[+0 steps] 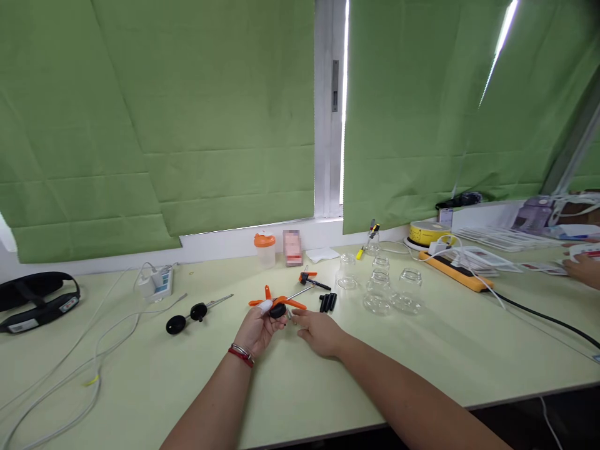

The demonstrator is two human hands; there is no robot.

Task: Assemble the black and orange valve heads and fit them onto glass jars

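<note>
My left hand (261, 330) is closed around a tool with orange arms, a black round knob (278, 310) and a thin metal rod. My right hand (319, 331) lies just beside it, its fingers bent in at the tool's right side near a small silvery piece; whether they grip it is hard to make out. Behind the hands lies another orange and black piece (307, 278) with a black rod. Several short black cylinders (328, 302) lie together right of it. To the left rests a metal rod piece with black round discs (199, 312).
Several clear glass jars (407, 294) stand on the right. An orange-lidded cup (265, 251) and a phone (292, 249) are by the wall. White cables (98, 350) and a black headset (40, 303) lie left. An orange power strip (454, 272) and another person's hand (584, 270) are far right.
</note>
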